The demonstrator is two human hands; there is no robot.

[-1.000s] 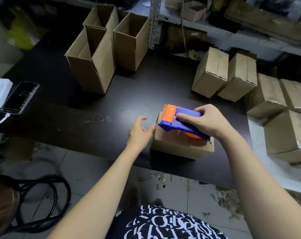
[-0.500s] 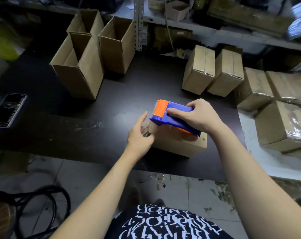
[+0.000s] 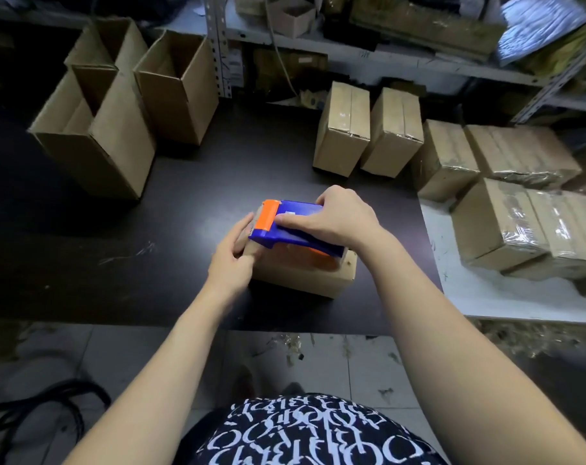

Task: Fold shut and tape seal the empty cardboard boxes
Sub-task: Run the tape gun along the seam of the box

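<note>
Head view: box (image 3: 305,275) touching left fingers (image 3: 241,234), under dispenser (image 3: 295,226).

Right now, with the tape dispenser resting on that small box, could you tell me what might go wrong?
1. The left hand has its fingers at the box end, right beside the dispenser's orange front, where the cutter probably sits; they could get nicked.
2. The box sits near the table's front edge; a hard pull might slide it off.
3. The right hand holds the dispenser tilted, so tape may go on crooked.
</note>
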